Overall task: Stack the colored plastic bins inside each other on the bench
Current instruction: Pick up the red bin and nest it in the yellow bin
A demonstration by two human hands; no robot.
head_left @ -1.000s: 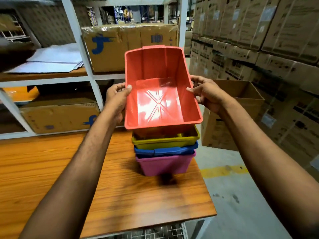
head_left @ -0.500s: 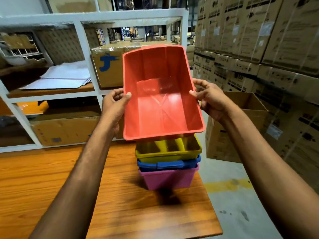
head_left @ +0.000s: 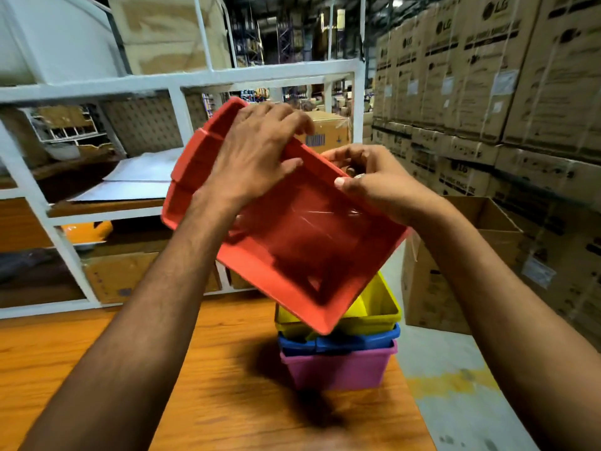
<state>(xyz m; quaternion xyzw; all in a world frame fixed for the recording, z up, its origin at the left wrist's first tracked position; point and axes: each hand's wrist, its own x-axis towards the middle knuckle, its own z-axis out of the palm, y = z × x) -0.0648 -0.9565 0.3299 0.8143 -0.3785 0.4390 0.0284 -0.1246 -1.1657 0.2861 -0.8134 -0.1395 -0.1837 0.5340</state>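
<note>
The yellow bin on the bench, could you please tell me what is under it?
The yellow bin sits nested in a blue bin, itself inside a pink bin on the bench. Only their rims and near walls show; the insides are covered.

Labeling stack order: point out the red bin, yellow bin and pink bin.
red bin (head_left: 309, 242), head view, inner floor.
yellow bin (head_left: 383, 307), head view, inside of right wall.
pink bin (head_left: 338, 369), head view, front outer wall.
</note>
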